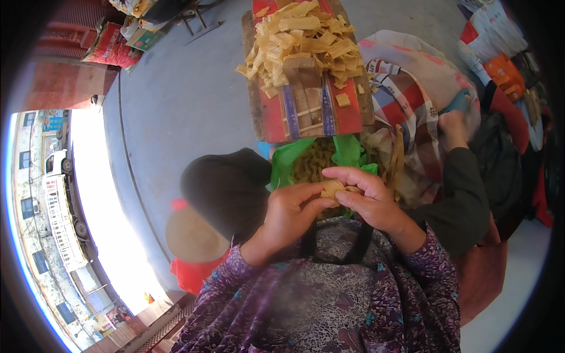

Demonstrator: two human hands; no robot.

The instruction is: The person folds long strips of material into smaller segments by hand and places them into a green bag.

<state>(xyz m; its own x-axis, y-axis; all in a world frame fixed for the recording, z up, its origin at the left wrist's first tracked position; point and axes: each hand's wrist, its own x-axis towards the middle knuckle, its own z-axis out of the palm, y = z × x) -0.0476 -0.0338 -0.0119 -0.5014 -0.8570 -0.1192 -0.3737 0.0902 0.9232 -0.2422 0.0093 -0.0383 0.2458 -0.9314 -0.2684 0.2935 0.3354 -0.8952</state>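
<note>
Between the fingertips of my left hand [293, 207] and my right hand [366, 196] is a small folded yellow strip [333, 189]. Thumb and fingers of both hands pinch it, partly hiding it. Just beyond them, an open green plastic bag [282, 164] holds many wavy, brownish-yellow pieces [311, 161]. Past the bag, a heap of flat, pale yellow strips [304, 33] lies on a red-topped board [267, 117]. A wooden block [304, 73] rests on the board against the heap, with purple printed bands and thin sticks in front of it.
Patterned cloth [406, 97] bunches right of the board, under another bare foot or limb [454, 125]. My dark-clad knee [229, 185] is at left, near a round tan cushion [194, 234]. Sacks [112, 46] lie at upper left. A white truck [64, 220] stands outside the bright doorway.
</note>
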